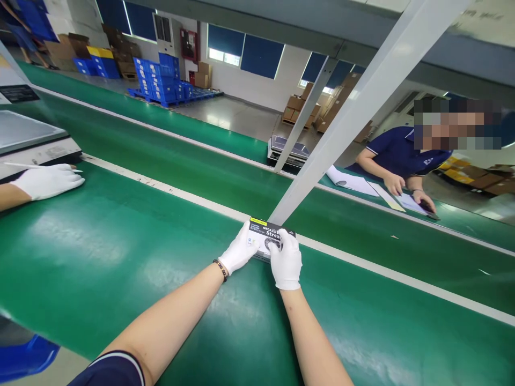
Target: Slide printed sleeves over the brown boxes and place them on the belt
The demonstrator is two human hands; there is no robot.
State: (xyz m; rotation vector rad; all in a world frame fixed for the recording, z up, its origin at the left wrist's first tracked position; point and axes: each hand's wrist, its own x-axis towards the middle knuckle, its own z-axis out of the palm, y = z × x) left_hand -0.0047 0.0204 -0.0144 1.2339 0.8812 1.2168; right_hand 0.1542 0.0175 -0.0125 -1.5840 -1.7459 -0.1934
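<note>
A small printed product box (260, 236), black and white with a yellow strip and a fan picture, is between my two hands over the green table. My left hand (240, 250), in a white glove, grips its left end with the thumb on the front. My right hand (286, 260), gloved the same way, is closed on the right end and covers part of the lettering. Whether the box's underside touches the table is hidden.
A co-worker's gloved hand (50, 181) with a white pen rests at left, by a scale (32, 139). A slanted white post (341, 134) rises just behind the box. Across the belt (193, 182), another person handles papers (354, 182) near a second scale (289, 149).
</note>
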